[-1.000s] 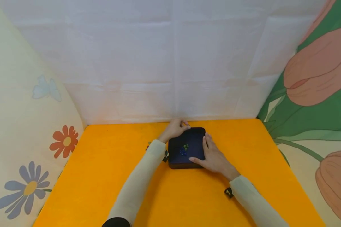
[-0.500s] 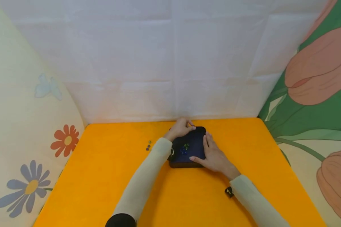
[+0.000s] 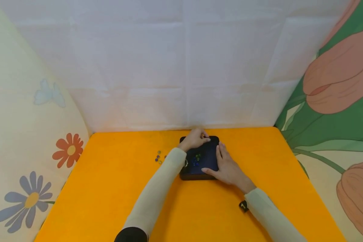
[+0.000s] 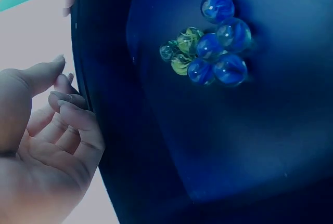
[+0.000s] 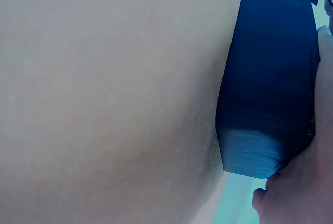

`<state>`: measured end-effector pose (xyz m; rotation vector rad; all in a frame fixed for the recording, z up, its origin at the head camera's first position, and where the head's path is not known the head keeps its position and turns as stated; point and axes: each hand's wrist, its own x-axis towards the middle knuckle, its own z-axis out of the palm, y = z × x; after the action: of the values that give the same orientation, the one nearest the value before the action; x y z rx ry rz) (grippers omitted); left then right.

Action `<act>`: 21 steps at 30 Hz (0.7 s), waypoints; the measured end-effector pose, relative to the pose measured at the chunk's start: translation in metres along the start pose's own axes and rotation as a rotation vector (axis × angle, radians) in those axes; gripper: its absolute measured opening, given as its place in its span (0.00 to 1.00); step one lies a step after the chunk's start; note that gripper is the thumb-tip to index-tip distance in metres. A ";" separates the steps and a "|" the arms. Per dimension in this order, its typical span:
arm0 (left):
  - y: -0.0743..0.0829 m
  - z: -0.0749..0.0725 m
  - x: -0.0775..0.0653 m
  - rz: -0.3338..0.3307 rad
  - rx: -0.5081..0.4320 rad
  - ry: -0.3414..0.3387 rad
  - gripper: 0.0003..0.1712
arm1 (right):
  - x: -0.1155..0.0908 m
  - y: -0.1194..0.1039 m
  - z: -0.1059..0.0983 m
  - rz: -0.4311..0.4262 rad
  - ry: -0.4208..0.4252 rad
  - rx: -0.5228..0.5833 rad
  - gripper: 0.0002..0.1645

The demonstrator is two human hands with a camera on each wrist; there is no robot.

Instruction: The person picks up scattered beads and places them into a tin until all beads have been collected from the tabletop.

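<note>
Shifted rightward along the far rim of dark tray with curled left fingers, grip undetermined; braced its right side with straight right fingers. Listed inside, between fingers: marble cluster. Apparently left outstanding: loose marbles, tabletop, leftward.

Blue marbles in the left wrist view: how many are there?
5, in the tray: top marble, second below it, third left of that, fourth lower left, fifth lower right. None seems hidden.
</note>
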<state>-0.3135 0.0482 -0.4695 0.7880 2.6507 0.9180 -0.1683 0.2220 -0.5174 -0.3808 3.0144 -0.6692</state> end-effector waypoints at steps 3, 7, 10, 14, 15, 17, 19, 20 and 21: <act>0.000 0.000 0.001 0.002 0.012 -0.008 0.14 | 0.000 0.000 0.000 0.004 -0.003 -0.002 0.75; -0.001 0.002 0.002 0.008 0.024 -0.008 0.13 | 0.000 0.000 -0.001 0.002 -0.005 0.000 0.75; -0.003 0.002 0.001 0.010 0.017 -0.010 0.13 | 0.000 0.000 -0.001 -0.001 -0.007 0.005 0.75; -0.004 0.000 -0.001 0.008 0.000 -0.015 0.13 | 0.000 -0.001 -0.001 -0.006 -0.009 0.000 0.75; -0.004 -0.001 -0.002 0.008 -0.001 -0.015 0.13 | 0.000 -0.001 -0.001 -0.006 -0.008 -0.001 0.75; -0.003 -0.003 -0.003 0.008 -0.007 -0.013 0.14 | 0.000 -0.001 -0.001 -0.007 -0.006 -0.003 0.75; -0.003 -0.005 -0.003 0.012 -0.001 -0.007 0.14 | 0.000 -0.001 -0.001 -0.002 -0.008 -0.003 0.75; -0.002 -0.006 -0.003 0.014 0.003 -0.003 0.14 | 0.000 -0.001 -0.001 0.002 -0.009 -0.002 0.75; -0.002 -0.007 -0.003 0.016 0.009 0.003 0.14 | 0.000 -0.001 -0.001 0.004 -0.010 -0.002 0.75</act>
<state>-0.3140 0.0415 -0.4651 0.8119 2.6568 0.9119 -0.1683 0.2216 -0.5163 -0.3764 3.0058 -0.6617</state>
